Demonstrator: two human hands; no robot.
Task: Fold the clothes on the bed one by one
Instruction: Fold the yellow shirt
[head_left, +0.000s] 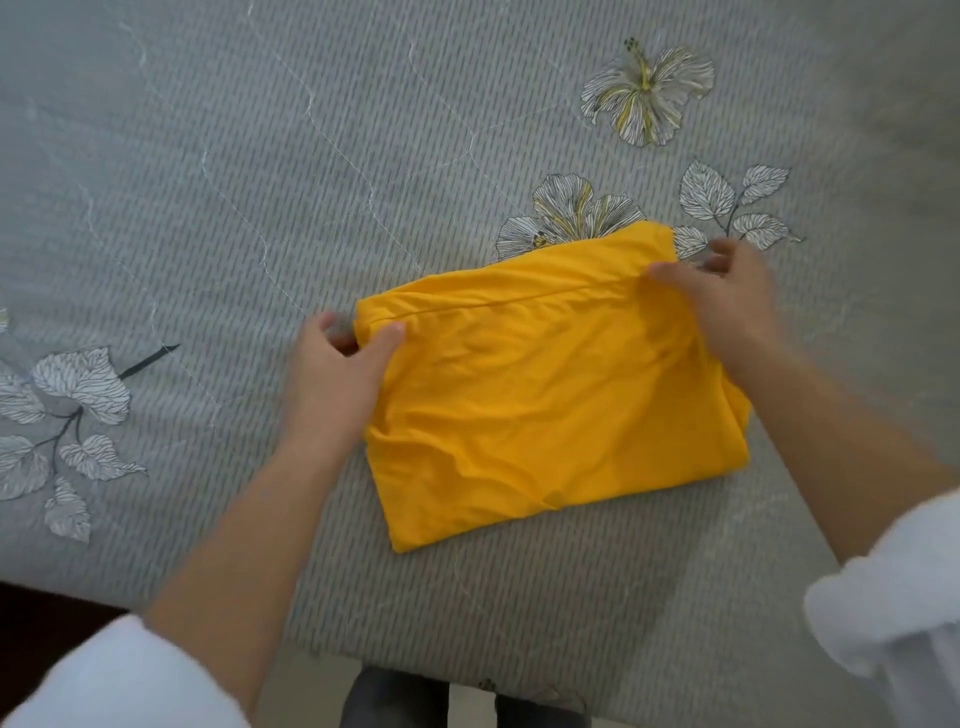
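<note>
Ok, yellow garment (545, 405) folded into rough rectangle, flat on grey floral bedspread (260, 182), close to bed's near edge. Left hand (332, 379) pinches far-left corner: thumb on top, fingers curled past edge. Right hand (727, 296) pinches far-right corner likewise, thumb on fabric, slightly blurred.

A yellow garment (550, 395) of soft, matt cloth, smooth in weave but lightly creased, with one stitched seam near its far edge. The bed (260, 156) has a grey quilted cloth cover, matt and finely ribbed in look (thin pale stitch lines wander across it), printed with flat, outlined flowers (647, 91). The white sleeves (893, 587) are matt cloth too, blurred.
</note>
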